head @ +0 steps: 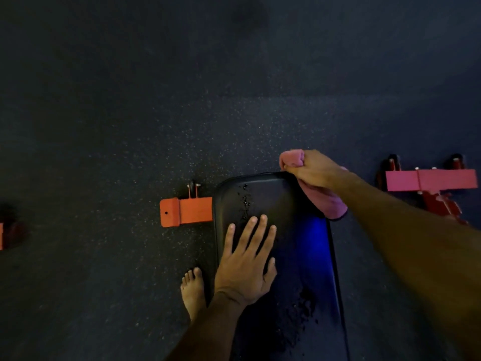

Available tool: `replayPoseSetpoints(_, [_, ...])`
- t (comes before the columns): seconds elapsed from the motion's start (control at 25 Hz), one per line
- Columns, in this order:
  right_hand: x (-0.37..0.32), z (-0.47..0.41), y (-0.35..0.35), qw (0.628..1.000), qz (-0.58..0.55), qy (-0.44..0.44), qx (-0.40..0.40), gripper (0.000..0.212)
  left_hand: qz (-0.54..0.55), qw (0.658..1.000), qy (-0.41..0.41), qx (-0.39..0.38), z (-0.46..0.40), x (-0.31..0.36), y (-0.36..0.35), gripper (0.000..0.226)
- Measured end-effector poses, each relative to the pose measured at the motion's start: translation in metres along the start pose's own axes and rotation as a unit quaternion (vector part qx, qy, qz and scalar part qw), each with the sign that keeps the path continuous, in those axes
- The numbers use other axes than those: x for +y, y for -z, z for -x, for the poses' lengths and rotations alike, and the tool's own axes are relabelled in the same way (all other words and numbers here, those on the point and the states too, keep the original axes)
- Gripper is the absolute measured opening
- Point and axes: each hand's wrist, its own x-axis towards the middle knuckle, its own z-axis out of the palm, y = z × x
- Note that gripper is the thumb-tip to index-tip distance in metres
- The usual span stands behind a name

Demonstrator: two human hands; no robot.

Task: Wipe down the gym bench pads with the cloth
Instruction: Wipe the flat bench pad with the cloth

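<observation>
A black bench pad (263, 196) runs from the middle of the view down to the bottom edge, with droplets or specks on its far part and a blue glare near its right side. My left hand (247, 264) lies flat on the pad with straight, spread fingers. My right hand (312, 169) grips a bunched pink cloth (325, 201) at the pad's far right corner; part of the cloth sticks out past the fist and the rest hangs over the pad's right edge.
An orange frame foot (186, 211) with a small wheel juts out left of the pad. A red frame foot (430, 179) of another bench lies at the right. A bare foot (194, 290) stands on the dark speckled rubber floor (130, 126) beside the pad.
</observation>
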Motion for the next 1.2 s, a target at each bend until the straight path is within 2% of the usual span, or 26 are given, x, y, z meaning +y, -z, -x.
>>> replayPoseSetpoints(0.08, [-0.037, -0.007, -0.011, 0.997, 0.067, 0.05, 0.004, 0.026, 0.007, 1.0, -0.004, -0.006, -0.001, 0.0, 0.0, 0.068])
replayPoseSetpoints(0.24, [-0.133, -0.018, -0.051, 0.963, 0.133, 0.234, 0.018, 0.021, 0.015, 1.0, -0.005, -0.013, 0.0, -0.001, 0.001, 0.067])
replayPoseSetpoints(0.36, [-0.14, -0.017, -0.057, 0.931, 0.174, 0.32, 0.017, 0.029, 0.02, 0.999, -0.003, -0.024, 0.0, 0.0, 0.003, 0.067])
replayPoseSetpoints(0.4, [-0.123, -0.017, -0.049, 0.938, 0.151, 0.311, 0.021, 0.032, 0.02, 0.999, 0.0, -0.026, 0.0, 0.0, 0.004, 0.066])
replayPoseSetpoints(0.48, [-0.069, -0.015, -0.027, 0.972, 0.107, 0.209, 0.019, 0.037, 0.017, 0.999, 0.002, -0.035, 0.0, 0.001, 0.005, 0.066])
replayPoseSetpoints(0.56, [-0.015, -0.003, -0.007, 0.985, 0.124, 0.115, 0.037, 0.052, 0.017, 0.999, 0.003, -0.031, 0.001, 0.001, 0.005, 0.065])
replayPoseSetpoints(0.64, [0.012, 0.007, 0.002, 0.991, 0.104, 0.078, 0.039, 0.037, 0.015, 1.0, 0.002, -0.018, -0.001, 0.002, 0.005, 0.065])
replayPoseSetpoints(0.72, [-0.007, 0.003, -0.005, 0.99, 0.1, 0.086, 0.05, 0.022, 0.014, 1.0, 0.003, -0.017, 0.0, 0.001, 0.004, 0.065])
replayPoseSetpoints(0.84, [-0.095, -0.013, -0.043, 0.968, 0.15, 0.186, 0.072, 0.011, 0.018, 1.0, -0.002, -0.022, 0.0, 0.001, 0.003, 0.063])
replayPoseSetpoints(0.96, [-0.175, -0.017, -0.084, 0.934, 0.186, 0.305, 0.002, 0.014, 0.027, 1.0, -0.012, 0.0, 0.002, -0.001, 0.001, 0.05])
replayPoseSetpoints(1.0, [-0.177, -0.017, -0.088, 0.917, 0.214, 0.337, -0.011, 0.016, 0.031, 0.999, -0.011, 0.007, 0.002, -0.001, 0.001, 0.049])
replayPoseSetpoints(1.08, [-0.148, -0.013, -0.07, 0.919, 0.188, 0.344, 0.032, 0.031, 0.029, 1.0, -0.005, 0.004, 0.0, -0.001, 0.001, 0.057])
replayPoseSetpoints(1.12, [-0.123, -0.011, -0.058, 0.935, 0.165, 0.309, 0.061, 0.034, 0.025, 1.0, -0.003, -0.001, 0.001, -0.001, 0.001, 0.061])
replayPoseSetpoints(1.2, [-0.063, 0.003, -0.029, 0.965, 0.124, 0.209, 0.098, 0.022, 0.018, 1.0, -0.005, -0.006, 0.003, -0.001, 0.001, 0.063])
